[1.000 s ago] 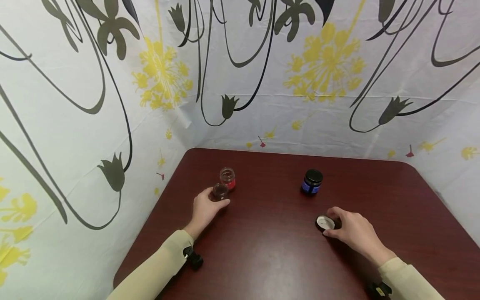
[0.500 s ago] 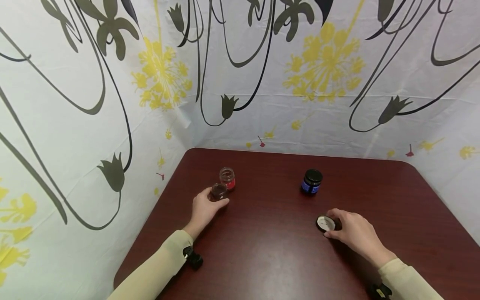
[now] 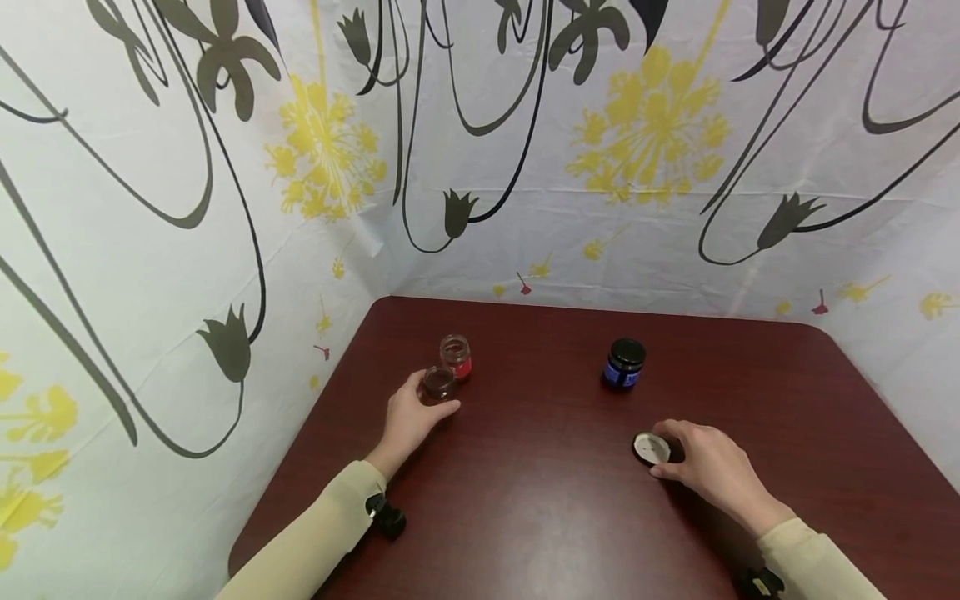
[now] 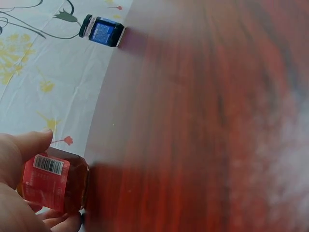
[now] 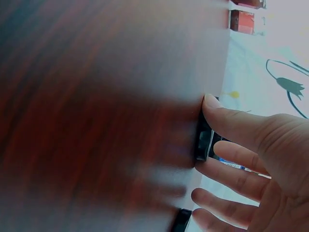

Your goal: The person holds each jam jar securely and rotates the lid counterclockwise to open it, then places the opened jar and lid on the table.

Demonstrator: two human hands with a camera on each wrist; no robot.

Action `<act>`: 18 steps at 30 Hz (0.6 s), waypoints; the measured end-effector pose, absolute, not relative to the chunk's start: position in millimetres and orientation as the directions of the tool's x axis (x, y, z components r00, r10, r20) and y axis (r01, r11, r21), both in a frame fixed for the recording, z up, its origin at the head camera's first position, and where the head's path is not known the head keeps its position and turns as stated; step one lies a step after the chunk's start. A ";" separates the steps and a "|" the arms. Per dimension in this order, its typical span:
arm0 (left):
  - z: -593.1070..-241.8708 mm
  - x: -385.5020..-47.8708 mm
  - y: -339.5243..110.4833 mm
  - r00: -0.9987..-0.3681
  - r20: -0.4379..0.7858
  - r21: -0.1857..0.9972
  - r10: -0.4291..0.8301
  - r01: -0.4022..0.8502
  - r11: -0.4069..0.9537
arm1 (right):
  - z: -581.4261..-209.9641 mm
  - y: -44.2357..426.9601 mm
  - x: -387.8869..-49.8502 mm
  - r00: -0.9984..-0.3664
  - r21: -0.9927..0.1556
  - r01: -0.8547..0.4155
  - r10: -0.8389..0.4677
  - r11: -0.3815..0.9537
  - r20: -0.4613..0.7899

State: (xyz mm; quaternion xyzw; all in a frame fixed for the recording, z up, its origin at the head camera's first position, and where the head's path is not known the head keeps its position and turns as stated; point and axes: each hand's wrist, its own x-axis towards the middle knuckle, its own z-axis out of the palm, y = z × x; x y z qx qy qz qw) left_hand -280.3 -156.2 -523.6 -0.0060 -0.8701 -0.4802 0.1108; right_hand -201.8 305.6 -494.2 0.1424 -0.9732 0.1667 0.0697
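Observation:
My left hand [image 3: 416, 418] holds a small glass jar [image 3: 438, 384] with dark contents, thumb and fingers round its sides. Its red label [image 4: 46, 180] with a barcode faces the left wrist camera. Just behind it stands a second glass jar [image 3: 456, 358] with a red label and no lid. My right hand [image 3: 708, 467] pinches the edge of a black jar lid [image 3: 650, 448], which lies on the table with its pale inside up. In the right wrist view, thumb and forefinger span this lid [image 5: 203, 140]. Another black lid-like piece [image 5: 181, 221] shows below the fingers there.
A dark lidded jar [image 3: 624, 364] with a blue label stands farther back on the right. The brown-red table [image 3: 525, 500] meets a white patterned cloth [image 3: 487, 167] at its back and left sides.
The right hand and the lid have shifted very slightly toward the near side of the table. The left hand and the jars look still.

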 end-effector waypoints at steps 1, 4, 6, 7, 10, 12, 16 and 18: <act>-523.4 -279.5 -156.0 -0.977 0.194 0.840 -0.093 0.116 0.530 | -494.8 305.6 -201.7 -0.949 -0.307 -0.304 -0.257 0.902 0.184; -521.1 -276.2 -155.2 -0.979 0.182 0.854 -0.087 0.114 0.507 | -495.3 306.0 -201.2 -0.948 -0.309 -0.308 -0.262 0.900 0.181; -518.2 -274.1 -154.6 -0.979 0.184 0.859 -0.088 0.116 0.498 | -495.0 306.2 -200.9 -0.947 -0.305 -0.311 -0.268 0.900 0.174; -516.8 -273.5 -154.4 -0.978 0.188 0.861 -0.089 0.121 0.493 | -494.6 306.3 -200.7 -0.947 -0.304 -0.313 -0.271 0.900 0.172; -511.9 -272.4 -154.1 -0.973 0.209 0.863 -0.095 0.138 0.486 | -492.8 306.7 -200.2 -0.946 -0.299 -0.315 -0.272 0.901 0.179; -509.1 -272.3 -154.2 -0.970 0.220 0.861 -0.100 0.145 0.488 | -491.2 307.1 -199.8 -0.945 -0.301 -0.312 -0.263 0.901 0.194; -504.4 -271.8 -154.2 -0.966 0.236 0.857 -0.103 0.157 0.491 | -487.3 308.2 -199.9 -0.945 -0.312 -0.301 -0.239 0.901 0.222; -501.8 -271.9 -154.1 -0.965 0.241 0.859 -0.104 0.162 0.486 | -485.0 308.9 -200.3 -0.947 -0.316 -0.291 -0.225 0.903 0.229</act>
